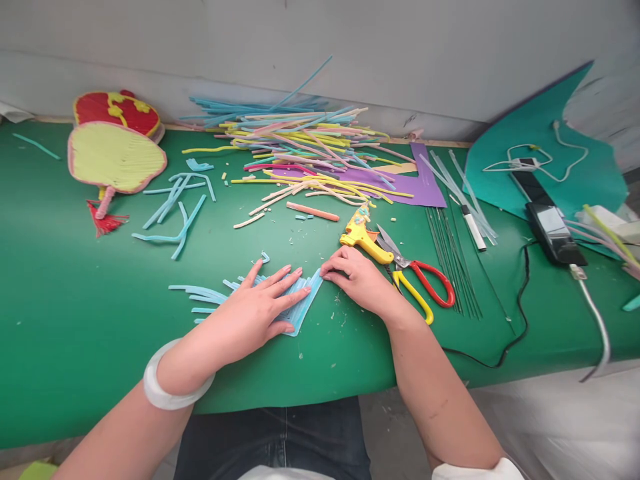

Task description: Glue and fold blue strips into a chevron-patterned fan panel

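Light-blue fuzzy craft strips, laid side by side, form a flat piece (306, 308) near the table's front edge. Loose strip ends fan out from its left side. My left hand (260, 303) lies flat over the piece with fingers spread, hiding much of its middle. At the piece's upper right corner, my right hand (353, 275) has thumb and fingers pinched together on the end of a blue strip. Just beyond my right hand lies a yellow glue gun (363, 233). Scissors (415, 270) with one red and one yellow handle lie beside it, blades partly apart.
A heap of coloured strips (300, 133) lies along the wall, partly over purple sheet (425, 180). Bent blue strips (175, 207) and a yellow-green fan-shaped craft (117, 157) are at left. Thin wires (453, 267), a white marker (473, 227) and a black phone-like device (555, 230) with cables are at right.
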Demonstrator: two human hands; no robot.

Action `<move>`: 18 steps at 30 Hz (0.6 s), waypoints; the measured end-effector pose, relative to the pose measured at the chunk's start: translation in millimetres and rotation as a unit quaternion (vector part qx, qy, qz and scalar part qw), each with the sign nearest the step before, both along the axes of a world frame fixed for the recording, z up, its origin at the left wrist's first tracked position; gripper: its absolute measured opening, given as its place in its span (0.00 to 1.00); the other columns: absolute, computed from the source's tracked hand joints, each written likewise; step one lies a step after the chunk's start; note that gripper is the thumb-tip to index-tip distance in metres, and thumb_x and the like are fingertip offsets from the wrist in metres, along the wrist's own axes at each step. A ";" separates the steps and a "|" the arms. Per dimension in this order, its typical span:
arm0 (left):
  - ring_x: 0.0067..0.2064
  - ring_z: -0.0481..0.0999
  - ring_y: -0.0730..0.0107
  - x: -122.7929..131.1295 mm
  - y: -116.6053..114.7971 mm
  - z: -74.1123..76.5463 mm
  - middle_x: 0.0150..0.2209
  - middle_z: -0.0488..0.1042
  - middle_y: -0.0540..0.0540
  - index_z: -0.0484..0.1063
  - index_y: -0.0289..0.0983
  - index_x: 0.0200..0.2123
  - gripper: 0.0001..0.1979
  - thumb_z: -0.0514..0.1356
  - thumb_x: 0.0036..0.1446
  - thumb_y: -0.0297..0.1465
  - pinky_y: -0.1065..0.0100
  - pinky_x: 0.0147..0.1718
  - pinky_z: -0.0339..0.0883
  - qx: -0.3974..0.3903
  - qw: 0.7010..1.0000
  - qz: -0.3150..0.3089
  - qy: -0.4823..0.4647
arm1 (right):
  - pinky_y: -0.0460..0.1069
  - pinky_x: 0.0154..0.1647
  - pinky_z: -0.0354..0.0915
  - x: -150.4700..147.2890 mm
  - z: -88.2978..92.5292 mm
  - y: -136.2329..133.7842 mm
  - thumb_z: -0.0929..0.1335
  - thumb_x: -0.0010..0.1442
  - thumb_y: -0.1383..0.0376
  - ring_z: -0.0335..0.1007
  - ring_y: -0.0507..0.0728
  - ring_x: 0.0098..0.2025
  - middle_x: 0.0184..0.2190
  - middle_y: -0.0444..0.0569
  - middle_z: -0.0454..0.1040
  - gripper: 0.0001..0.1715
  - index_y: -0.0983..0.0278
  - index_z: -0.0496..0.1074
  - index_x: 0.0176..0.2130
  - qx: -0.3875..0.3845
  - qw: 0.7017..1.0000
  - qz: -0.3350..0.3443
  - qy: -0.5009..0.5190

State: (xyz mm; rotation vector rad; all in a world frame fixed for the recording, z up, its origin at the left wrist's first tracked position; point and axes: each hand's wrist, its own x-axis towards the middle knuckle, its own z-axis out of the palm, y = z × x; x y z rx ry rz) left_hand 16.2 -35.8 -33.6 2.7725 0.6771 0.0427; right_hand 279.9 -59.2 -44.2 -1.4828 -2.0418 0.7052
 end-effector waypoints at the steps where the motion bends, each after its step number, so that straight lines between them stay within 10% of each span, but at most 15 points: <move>1: 0.72 0.53 0.53 -0.1 0.0 -0.3 0.71 0.54 0.43 0.57 0.49 0.68 0.29 0.58 0.66 0.42 0.39 0.69 0.34 0.001 1.000 0.000 -0.002 | 0.54 0.49 0.69 0.0 -0.1 0.0 0.67 0.66 0.69 0.69 0.57 0.45 0.39 0.48 0.71 0.09 0.58 0.78 0.39 0.000 1.000 0.000 0.001; 18: 0.72 0.52 0.53 0.1 0.1 1.8 0.72 0.52 0.42 0.57 0.48 0.68 0.29 0.57 0.67 0.43 0.39 0.69 0.34 -0.002 1.000 -0.003 0.021 | 0.55 0.48 0.69 -0.8 0.2 -0.4 0.68 0.66 0.69 0.70 0.57 0.44 0.39 0.49 0.71 0.09 0.59 0.78 0.39 0.002 1.000 0.000 0.002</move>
